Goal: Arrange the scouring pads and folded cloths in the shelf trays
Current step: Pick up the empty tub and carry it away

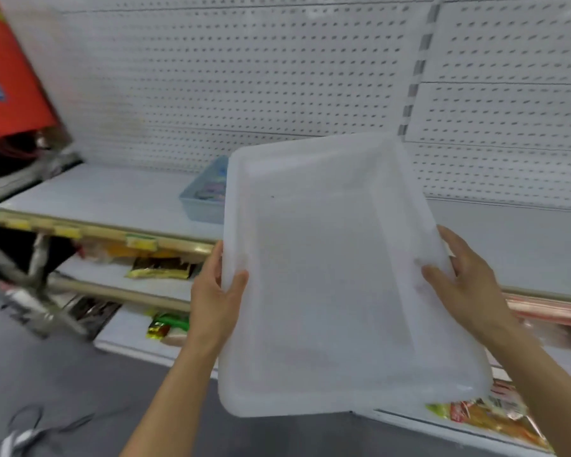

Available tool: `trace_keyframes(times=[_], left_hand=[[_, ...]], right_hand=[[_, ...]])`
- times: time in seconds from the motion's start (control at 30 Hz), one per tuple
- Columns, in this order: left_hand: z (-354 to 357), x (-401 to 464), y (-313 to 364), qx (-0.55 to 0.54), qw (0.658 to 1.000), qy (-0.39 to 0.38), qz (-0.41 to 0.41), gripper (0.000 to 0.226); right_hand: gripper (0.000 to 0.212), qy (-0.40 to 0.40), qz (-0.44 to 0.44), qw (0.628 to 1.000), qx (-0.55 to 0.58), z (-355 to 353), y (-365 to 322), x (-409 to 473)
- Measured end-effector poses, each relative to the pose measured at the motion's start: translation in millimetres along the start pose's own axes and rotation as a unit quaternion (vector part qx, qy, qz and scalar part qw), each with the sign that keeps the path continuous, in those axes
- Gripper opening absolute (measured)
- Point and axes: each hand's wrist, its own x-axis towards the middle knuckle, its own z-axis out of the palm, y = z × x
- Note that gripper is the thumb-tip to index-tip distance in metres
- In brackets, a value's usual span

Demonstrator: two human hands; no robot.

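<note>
A large translucent white plastic tray (330,275) is held up in front of the shelf, tilted with its open side toward me, and nothing lies in it. My left hand (216,291) grips its left rim, thumb inside the tray. My right hand (462,285) grips the right rim, thumb inside as well. On the white shelf board (112,199) behind it stands a small blue tray (205,196) with colourful packets inside, partly hidden by the white tray. No loose scouring pads or cloths can be made out.
A white pegboard wall (277,77) backs the shelf. Lower shelves hold packaged goods (160,268) on the left and orange packets (495,420) at lower right. A red sign (7,70) and metal framing (30,268) stand on the left. Cables (30,427) lie on the grey floor.
</note>
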Motion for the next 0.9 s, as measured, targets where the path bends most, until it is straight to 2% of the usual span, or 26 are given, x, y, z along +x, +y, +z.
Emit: trace_keyframes(times=[0.2, 0.43, 0.67, 0.9], left_hand=[[-85.6, 2.9, -19.6, 0.022, 0.995, 0.074, -0.056, 0.052], [-225.2, 26.5, -65.9, 0.035, 0.98, 0.175, -0.093, 0.051], [-361.1, 51.3, -125.9, 0.065, 0.957, 0.252, -0.129, 0.05], [-461.0, 67.5, -167.9, 0.071, 0.929, 0.325, -0.163, 0.047]], right_hand=[[0.06, -0.079, -0.058, 0.995, 0.004, 70.8, -59.0, 21.9], [0.063, -0.15, -0.137, 0.979, -0.012, 218.0, -153.1, 42.9], [0.061, -0.234, -0.169, 0.957, 0.003, 367.8, -255.7, 46.9], [0.058, -0.327, -0.21, 0.921, 0.033, 485.0, -348.4, 45.1]])
